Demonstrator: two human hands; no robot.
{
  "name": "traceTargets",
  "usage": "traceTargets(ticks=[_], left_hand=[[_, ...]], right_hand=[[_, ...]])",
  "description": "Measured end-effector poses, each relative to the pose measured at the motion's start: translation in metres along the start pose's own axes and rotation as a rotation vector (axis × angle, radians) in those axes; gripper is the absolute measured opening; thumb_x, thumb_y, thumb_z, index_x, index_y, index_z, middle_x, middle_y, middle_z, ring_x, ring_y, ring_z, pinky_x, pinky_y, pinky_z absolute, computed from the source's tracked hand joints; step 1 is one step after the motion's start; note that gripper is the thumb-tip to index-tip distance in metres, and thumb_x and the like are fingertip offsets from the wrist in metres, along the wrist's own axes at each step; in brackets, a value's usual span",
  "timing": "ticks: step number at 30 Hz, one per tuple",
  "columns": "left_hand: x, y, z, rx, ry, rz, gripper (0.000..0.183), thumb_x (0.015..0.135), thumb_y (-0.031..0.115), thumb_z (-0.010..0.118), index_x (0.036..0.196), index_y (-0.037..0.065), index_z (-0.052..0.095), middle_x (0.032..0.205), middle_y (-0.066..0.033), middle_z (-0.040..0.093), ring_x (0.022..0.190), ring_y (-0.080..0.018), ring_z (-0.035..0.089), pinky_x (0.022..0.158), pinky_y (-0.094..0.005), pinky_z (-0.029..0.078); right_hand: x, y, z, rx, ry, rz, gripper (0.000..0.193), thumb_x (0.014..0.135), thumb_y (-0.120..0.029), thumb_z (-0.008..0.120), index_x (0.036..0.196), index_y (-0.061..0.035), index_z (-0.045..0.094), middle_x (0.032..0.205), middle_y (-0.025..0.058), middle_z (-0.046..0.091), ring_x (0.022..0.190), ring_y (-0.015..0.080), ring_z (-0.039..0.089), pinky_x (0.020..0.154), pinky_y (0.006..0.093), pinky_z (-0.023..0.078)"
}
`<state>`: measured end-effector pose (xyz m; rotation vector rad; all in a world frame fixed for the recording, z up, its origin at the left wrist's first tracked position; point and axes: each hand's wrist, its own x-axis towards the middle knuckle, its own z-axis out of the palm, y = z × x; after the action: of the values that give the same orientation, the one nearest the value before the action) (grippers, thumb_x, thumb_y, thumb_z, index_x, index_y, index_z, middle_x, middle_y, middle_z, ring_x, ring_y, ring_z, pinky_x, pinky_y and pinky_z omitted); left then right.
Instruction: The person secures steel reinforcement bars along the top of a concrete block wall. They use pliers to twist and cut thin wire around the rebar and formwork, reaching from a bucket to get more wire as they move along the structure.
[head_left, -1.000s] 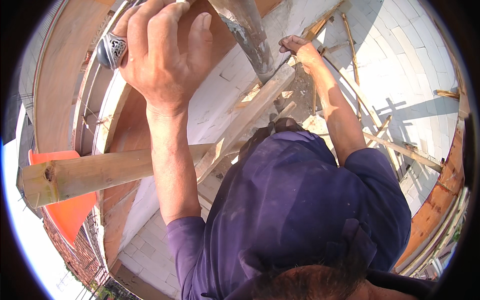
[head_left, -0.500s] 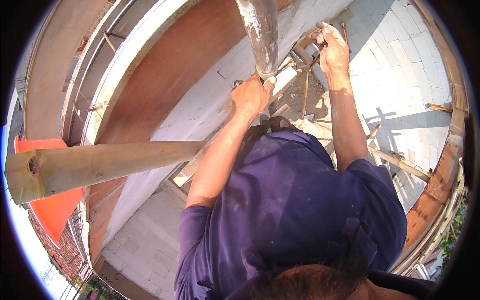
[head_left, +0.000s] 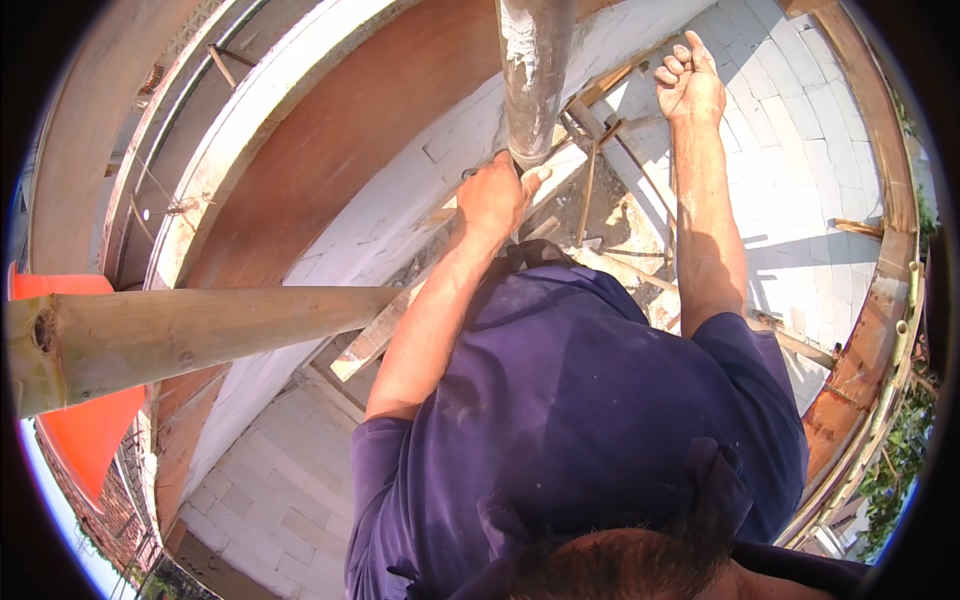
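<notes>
My left hand (head_left: 490, 200) is closed round a grey metal pole (head_left: 538, 80), just below a collar where its thick upper part ends. White splashes mark the pole's surface. A small dark curved piece shows beside my left knuckles; its full shape is hidden. My thumb lies across the pole's near side, close to a pale timber board (head_left: 556, 172). My right hand (head_left: 692, 88) is raised at the upper right, in front of a pale block wall (head_left: 800, 130). Its fingers are curled, one digit points up, and nothing shows in them.
A thick round wooden post (head_left: 200, 335) reaches in from the left, past an orange sheet-like object (head_left: 90, 450). Brown formwork board (head_left: 330, 150) curves along the upper left. Loose timber strips (head_left: 588, 190) and rubble lie below my arms. A wooden beam (head_left: 875, 320) edges the right.
My right hand has moved up and to the right. My left hand stays on the pole. The whole view has shifted slightly, with the pole now farther right.
</notes>
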<state>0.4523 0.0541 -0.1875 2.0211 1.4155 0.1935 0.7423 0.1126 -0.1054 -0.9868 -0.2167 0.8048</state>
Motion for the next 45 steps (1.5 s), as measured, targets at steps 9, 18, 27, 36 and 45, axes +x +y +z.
traceTargets(ticks=[9, 18, 27, 36, 45], left_hand=[[-0.001, 0.001, -0.003, -0.036, -0.002, -0.018, 0.057, 0.098, 0.055, 0.060, 0.116, 0.001, 0.063, 0.089, -0.0235, 0.073, 0.086, -0.0436, 0.070, 0.075, -0.0544, 0.052], [-0.001, 0.004, -0.005, -0.037, 0.023, -0.024, 0.061, 0.095, 0.058, 0.061, 0.117, 0.001, 0.064, 0.090, -0.0235, 0.073, 0.088, -0.0433, 0.071, 0.076, -0.0541, 0.052], [-0.020, 0.007, -0.010, -0.210, 0.429, 0.086, 0.059, 0.081, 0.036, 0.081, 0.123, 0.000, 0.060, 0.115, -0.0203, 0.064, 0.106, -0.0388, 0.064, 0.082, -0.0492, 0.052], [-0.090, 0.032, -0.082, -1.034, 0.478, 0.378, 0.053, 0.099, 0.032, 0.068, 0.140, 0.000, 0.057, 0.110, -0.0127, 0.065, 0.088, -0.0206, 0.063, 0.080, -0.0339, 0.053], [-0.106, -0.001, -0.128, -0.812, 0.841, 0.425, 0.031, 0.106, 0.023, 0.058, 0.111, -0.003, 0.074, 0.093, -0.0079, 0.066, 0.077, -0.0136, 0.060, 0.068, -0.0283, 0.049]], right_hand=[[0.127, -0.144, -0.130, 0.067, 0.302, -0.363, 0.022, 0.101, -0.007, 0.041, 0.108, -0.0008, 0.061, 0.060, -0.0021, 0.029, 0.045, 0.0118, 0.022, 0.044, 0.0296, 0.022], [0.103, -0.244, -0.179, -0.053, 0.391, -0.555, 0.019, 0.099, -0.007, 0.049, 0.107, 0.0002, 0.064, 0.069, 0.0015, 0.042, 0.052, 0.0135, 0.034, 0.050, 0.0296, 0.029], [-0.080, -0.174, -0.035, -0.724, -0.078, -0.776, 0.016, 0.098, -0.007, 0.060, 0.108, 0.0013, 0.069, 0.078, 0.0058, 0.060, 0.060, 0.0148, 0.051, 0.056, 0.0292, 0.040], [-0.207, -0.006, 0.056, -1.018, -1.265, -0.442, 0.014, 0.095, -0.009, 0.066, 0.106, -0.0017, 0.070, 0.087, 0.0150, 0.072, 0.070, 0.0315, 0.067, 0.065, 0.0384, 0.051], [-0.130, -0.024, 0.034, -1.039, -1.280, -0.008, 0.020, 0.097, -0.019, 0.065, 0.101, -0.0005, 0.073, 0.088, 0.0049, 0.071, 0.083, 0.0130, 0.062, 0.076, 0.0297, 0.048]])
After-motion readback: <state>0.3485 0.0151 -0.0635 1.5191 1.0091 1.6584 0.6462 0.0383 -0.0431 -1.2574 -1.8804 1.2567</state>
